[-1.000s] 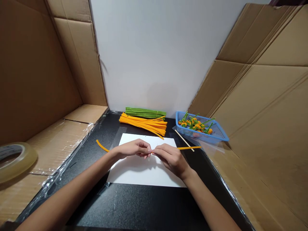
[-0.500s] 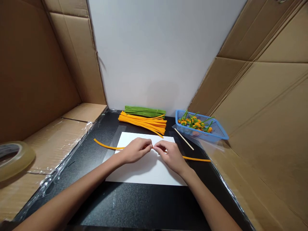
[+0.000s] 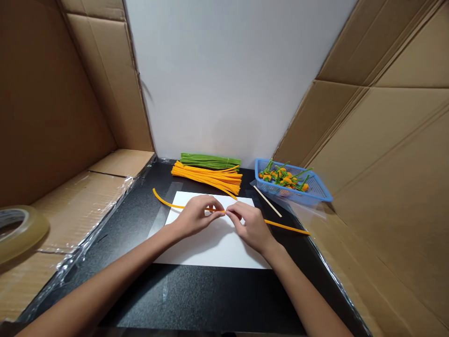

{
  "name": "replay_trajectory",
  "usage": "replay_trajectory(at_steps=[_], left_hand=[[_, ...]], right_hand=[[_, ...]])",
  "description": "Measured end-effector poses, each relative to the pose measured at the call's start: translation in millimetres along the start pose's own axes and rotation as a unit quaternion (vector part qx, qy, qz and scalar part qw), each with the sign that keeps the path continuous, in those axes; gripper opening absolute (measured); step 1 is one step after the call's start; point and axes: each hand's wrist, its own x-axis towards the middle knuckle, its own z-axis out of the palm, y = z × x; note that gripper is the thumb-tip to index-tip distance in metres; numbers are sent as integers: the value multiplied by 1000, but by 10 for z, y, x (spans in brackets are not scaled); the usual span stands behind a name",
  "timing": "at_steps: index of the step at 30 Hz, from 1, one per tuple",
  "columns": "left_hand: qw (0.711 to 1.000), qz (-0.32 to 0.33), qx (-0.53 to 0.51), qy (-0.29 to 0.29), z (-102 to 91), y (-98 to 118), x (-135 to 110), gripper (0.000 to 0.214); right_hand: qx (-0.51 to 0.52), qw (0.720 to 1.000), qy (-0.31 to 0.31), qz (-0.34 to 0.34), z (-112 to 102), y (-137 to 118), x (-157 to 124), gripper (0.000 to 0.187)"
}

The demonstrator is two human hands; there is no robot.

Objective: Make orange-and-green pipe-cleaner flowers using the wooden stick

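The left hand and right hand are raised just above the middle of the sheet, wrists bent and forearms angling in from the lower corners of the frame. Both hands are curled and face each other, nearly touching at the fingertips. Together they pinch a single orange pipe cleaner near its middle, with its two ends free. One end curves away to the upper left, past the edge of the sheet, and the other runs to the right, out over the black tabletop.

Under the hands lies a white sheet of paper, taped to the black tabletop. Just past the top edge of the sheet, at the center of the frame, lies a loose bundle of orange pipe cleaners, with a tighter bundle of green pipe cleaners behind it. To the right, a thin wooden stick lies tilted beside a blue plastic basket, which holds orange-and-green pipe-cleaner flowers.

A roll of clear tape sits on the cardboard at the far left. Cardboard panels flank the table, and a white wall fills the upper middle.
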Motion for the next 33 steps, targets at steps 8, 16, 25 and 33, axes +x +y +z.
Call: replay_trajectory(at_steps=[8,16,25,33], left_hand=[[992,49,56,105,83,78,-36,8],[919,276,223,173,78,95,-58,17],[919,248,288,101,62,-24,-49,17],[992,-118,5,-34,-33,99,48,15]], right_hand=[[21,1000,20,12,38,-60,-8,17],[363,883,-68,291,-2,-168,63,28],[267,921,-79,273,44,-86,35,22],[-195,974,-43,-109,6,52,-44,26]])
